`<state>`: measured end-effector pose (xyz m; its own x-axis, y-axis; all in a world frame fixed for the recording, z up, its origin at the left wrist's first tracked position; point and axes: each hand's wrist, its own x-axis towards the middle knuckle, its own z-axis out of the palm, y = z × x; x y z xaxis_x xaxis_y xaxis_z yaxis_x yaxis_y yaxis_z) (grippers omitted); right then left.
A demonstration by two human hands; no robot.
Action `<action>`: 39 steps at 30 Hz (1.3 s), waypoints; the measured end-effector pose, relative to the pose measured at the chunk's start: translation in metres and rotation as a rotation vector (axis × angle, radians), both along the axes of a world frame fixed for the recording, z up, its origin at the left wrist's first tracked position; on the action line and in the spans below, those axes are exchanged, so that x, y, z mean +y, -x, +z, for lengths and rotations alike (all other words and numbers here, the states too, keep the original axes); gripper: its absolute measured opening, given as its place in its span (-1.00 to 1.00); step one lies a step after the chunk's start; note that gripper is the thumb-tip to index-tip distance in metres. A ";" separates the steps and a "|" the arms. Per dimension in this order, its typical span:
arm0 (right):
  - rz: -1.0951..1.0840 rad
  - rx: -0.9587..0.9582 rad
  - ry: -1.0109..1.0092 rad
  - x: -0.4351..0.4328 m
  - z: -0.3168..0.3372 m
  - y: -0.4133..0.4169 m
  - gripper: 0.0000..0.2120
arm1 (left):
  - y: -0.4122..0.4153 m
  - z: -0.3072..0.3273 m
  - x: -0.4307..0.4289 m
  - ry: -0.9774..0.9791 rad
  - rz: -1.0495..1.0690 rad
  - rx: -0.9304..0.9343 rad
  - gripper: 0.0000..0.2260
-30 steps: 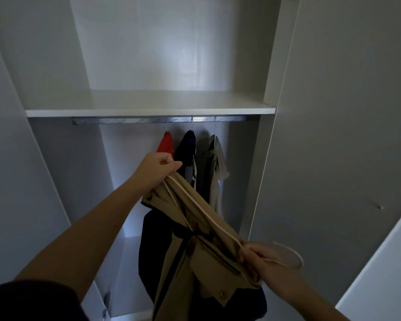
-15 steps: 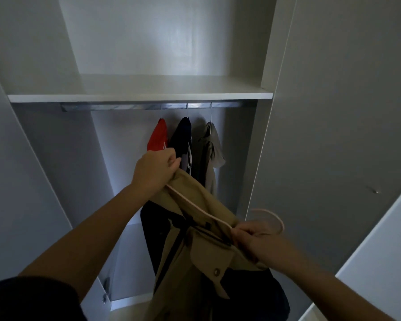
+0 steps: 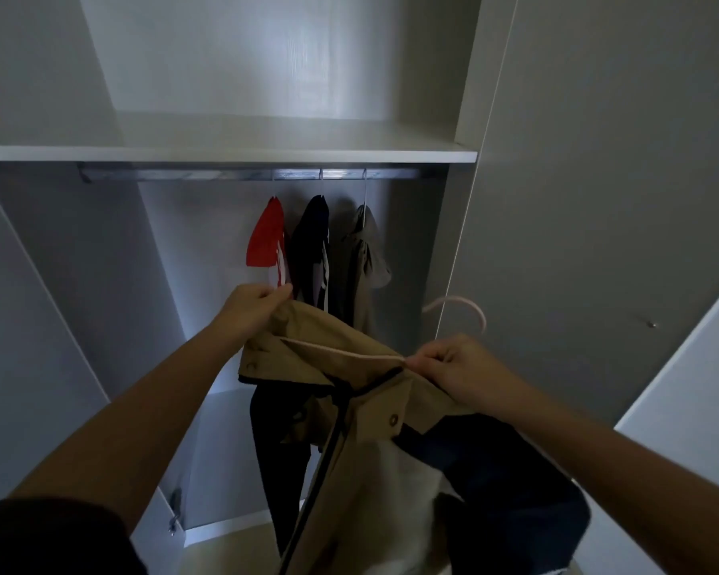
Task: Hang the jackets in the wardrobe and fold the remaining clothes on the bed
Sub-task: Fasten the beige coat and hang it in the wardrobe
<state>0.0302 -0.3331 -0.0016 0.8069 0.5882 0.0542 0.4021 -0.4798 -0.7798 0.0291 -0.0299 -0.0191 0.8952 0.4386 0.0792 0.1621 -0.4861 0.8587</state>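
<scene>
I hold a tan jacket (image 3: 362,433) with a dark lining in front of the open wardrobe. My left hand (image 3: 252,307) grips its left shoulder. My right hand (image 3: 457,367) pinches the collar together with a pale pink hanger (image 3: 461,307), whose arm runs inside the jacket's neck and whose hook sticks up above my right hand. Under the shelf runs a metal rail (image 3: 245,174). On it hang a red jacket (image 3: 266,238), a dark navy jacket (image 3: 312,246) and a grey-brown jacket (image 3: 362,263), side by side.
A white shelf (image 3: 225,153) sits just above the rail. The wardrobe's side panel (image 3: 598,201) stands close on the right, a lighter door edge (image 3: 690,388) further right. The rail's left half carries no hangers. A hinge (image 3: 174,508) shows low on the left wall.
Both hands have lifted the tan jacket higher and brought the hanger closer to level. My right hand has risen, and the hook now points up beside the right panel.
</scene>
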 end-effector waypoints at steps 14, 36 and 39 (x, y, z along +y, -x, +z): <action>-0.053 -0.145 0.376 0.021 0.086 -0.029 -0.74 | 0.061 -0.090 -0.084 -0.250 0.072 -0.450 -0.73; -0.148 -0.107 0.117 0.000 0.100 -0.028 -0.81 | 0.029 -0.083 -0.115 -0.347 -0.179 -0.304 -0.80; -0.159 -0.148 0.160 0.011 0.088 -0.028 -0.83 | 0.041 -0.096 -0.119 -0.355 -0.228 -0.208 -0.78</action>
